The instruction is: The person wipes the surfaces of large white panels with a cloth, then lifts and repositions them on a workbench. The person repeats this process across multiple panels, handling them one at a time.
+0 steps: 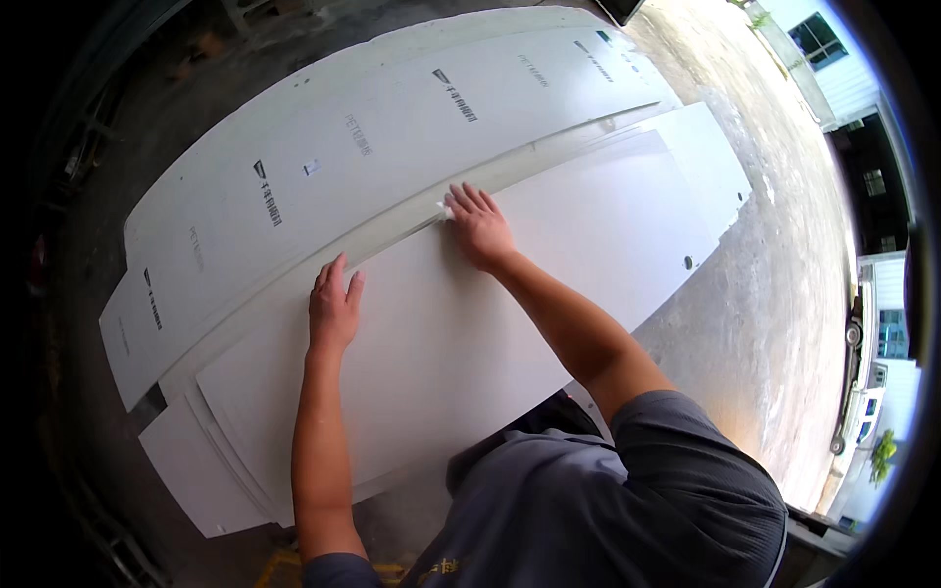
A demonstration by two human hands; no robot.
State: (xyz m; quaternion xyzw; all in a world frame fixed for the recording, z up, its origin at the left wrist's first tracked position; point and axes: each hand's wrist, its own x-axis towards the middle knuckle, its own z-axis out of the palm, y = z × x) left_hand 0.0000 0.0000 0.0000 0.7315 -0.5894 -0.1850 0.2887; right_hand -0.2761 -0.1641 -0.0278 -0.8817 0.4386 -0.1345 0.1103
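A large plain white board (pixel 578 245) lies on top of a stack of white sheets in front of me. My left hand (pixel 335 302) is at this board's far edge, toward its left end, thumb and fingers apart and nothing visible in it. Farther right along the same edge, my right hand (pixel 478 227) has its fingers stretched out over the board. A small white patch shows beside its fingertips; I cannot make out what it is. Just beyond both hands lies a long printed white panel (pixel 392 108), separated from the board by a narrow strip.
Lower sheets (pixel 186 470) stick out from under the top board at the near left. Another sheet corner (pixel 706 147), with dark spots, juts out at the right. Grey concrete floor (pixel 725 343) stretches to the right, toward a parked white vehicle (pixel 863 416) and buildings.
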